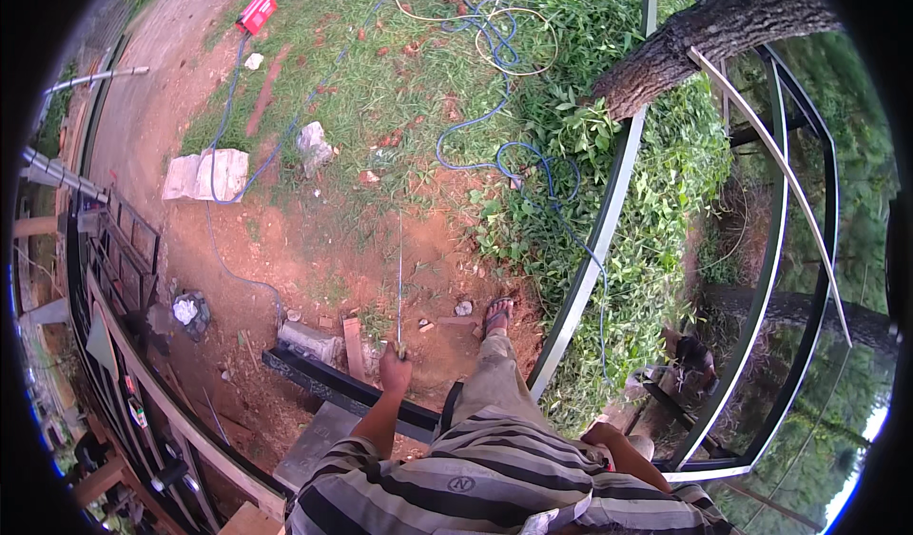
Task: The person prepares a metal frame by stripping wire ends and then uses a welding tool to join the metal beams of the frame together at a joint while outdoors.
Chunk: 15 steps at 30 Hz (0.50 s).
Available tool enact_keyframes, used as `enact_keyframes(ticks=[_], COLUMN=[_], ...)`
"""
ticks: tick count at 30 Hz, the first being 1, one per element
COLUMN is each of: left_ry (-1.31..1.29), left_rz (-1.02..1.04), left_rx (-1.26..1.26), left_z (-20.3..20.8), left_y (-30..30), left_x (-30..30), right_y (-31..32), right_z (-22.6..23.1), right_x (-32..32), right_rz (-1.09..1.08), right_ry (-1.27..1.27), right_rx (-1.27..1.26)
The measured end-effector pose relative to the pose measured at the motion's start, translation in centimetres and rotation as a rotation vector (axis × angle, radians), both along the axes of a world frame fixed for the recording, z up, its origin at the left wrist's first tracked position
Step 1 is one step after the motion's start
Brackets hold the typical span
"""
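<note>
My left hand (395, 370) is closed around the lower end of a thin, straight metal rod (400, 288). The rod points away from me over the reddish soil, and its far end thins out to a faint line. Just below that hand lies a dark metal beam (314, 370), running across in front of my legs. Low on the right, my right hand (599, 433) is near my hip, beside a small red patch. Its fingers are too small and partly hidden to make out.
A long metal frame (594, 259) curves past on the right, near a thick tree trunk (713, 40). Blue hose (475, 121) loops over the grass. A red machine (257, 12) stands far left; a pale slab (207, 175) lies nearer. Dark metal racks (124, 250) line the left.
</note>
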<state>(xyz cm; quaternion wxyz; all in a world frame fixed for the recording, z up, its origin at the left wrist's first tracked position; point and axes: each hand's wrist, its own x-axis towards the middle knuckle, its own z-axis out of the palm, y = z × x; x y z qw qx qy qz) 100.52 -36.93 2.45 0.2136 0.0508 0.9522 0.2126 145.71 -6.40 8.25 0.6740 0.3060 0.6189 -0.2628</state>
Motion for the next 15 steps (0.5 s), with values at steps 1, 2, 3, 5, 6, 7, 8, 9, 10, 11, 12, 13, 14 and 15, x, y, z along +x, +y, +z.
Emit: enact_keyframes(ticks=[1, 2, 3, 5, 6, 7, 8, 9, 10, 11, 12, 13, 14, 15], left_ry=[-0.015, -0.013, -0.033, -0.027, -0.006, 0.030, 0.041, 0.066, 0.028, 0.055, 0.020, 0.004, -0.015, -0.001], left_rz=[0.039, 0.080, 0.117, 0.189, 0.220, 0.247, 0.310, 0.362, 0.426, 0.431, 0.459, 0.492, 0.531, 0.579], left_rx=[0.014, 0.012, 0.049, 0.116, 0.165, 0.198, 0.331, 0.447, 0.501, 0.556, 0.551, 0.531, 0.630, 0.716], left_z=[0.7, 1.1, 1.4, 2.3, 2.8, 3.3, 4.0, 5.0, 6.0, 7.2, 8.5, 9.6, 10.6, 11.2], left_y=[0.4, 0.8, 1.6, 2.8, 3.8, 4.9, 6.1, 7.3, 8.4, 9.3, 10.2, 11.4, 12.6, 13.9], left_x=[-0.5, -1.2, -1.7, -1.6, -1.9, -2.3, -2.8, -3.4, -4.3, -5.4, -6.5, -7.7, -9.0, -10.7], right_y=[0.8, 2.0, 2.1, 2.6, 2.9, 2.9, 2.8, 2.5, 2.3, 2.3, 2.4, 2.8, 2.4, 2.1], right_z=[-0.5, -1.0, -1.0, 0.3, 1.4, 2.6, 3.9, 5.1, 6.2, 7.1, 7.9, 8.5, 8.8, 9.0], right_x=[-4.5, -9.6, -14.8, -24.2, -28.8, -32.7, -36.1, -39.2, -41.6, -43.7, -45.8, -47.8, -49.8, -51.8], right_rz=[-0.172, -0.485, -0.664, -0.575, -0.472, -0.430, -0.405, -0.345, -0.343, -0.339, -0.333, -0.257, -0.359, -0.447], right_ry=[0.068, 0.085, 0.245, 0.666, 0.888, 0.922, 1.016, 1.056, 1.077, 1.094, 1.108, 1.091, 1.021, 0.953], right_rx=[-0.001, 0.012, 0.005, -0.011, -0.031, -0.013, -0.033, -0.029, -0.082, -0.137, -0.193, -0.249, -0.334, -0.426])
